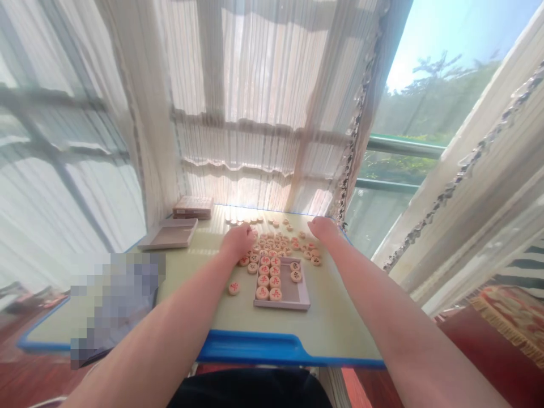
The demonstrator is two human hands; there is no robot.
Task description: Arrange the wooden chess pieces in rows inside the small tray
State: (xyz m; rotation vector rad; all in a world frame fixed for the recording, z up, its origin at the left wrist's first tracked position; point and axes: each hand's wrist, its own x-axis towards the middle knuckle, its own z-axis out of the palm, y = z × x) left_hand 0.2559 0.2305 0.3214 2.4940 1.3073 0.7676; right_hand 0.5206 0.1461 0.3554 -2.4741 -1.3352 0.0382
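My left hand point(238, 242) is closed with its fingers curled, at the left edge of a heap of round wooden xiangqi pieces point(277, 246); whatever it holds is hidden. My right hand point(323, 229), also closed, is over the far right of the table beside the outer pieces, and its fingertips are hard to make out. Nearer me lies a shallow open box point(302, 298). Two columns of red-marked pieces point(275, 281) fill its left side, while two black-marked pieces point(296, 276) sit towards its far right corner. A single red-marked piece point(234, 288) rests left of the box.
The pale table point(340, 317) has a blue rim and a blue tray edge point(255, 347) in front. At the back left are an empty shallow box point(172, 233) and a stacked folded board or box point(193, 206). A blurred-out item point(123, 300) lies left. Curtains point(263, 85) hang behind.
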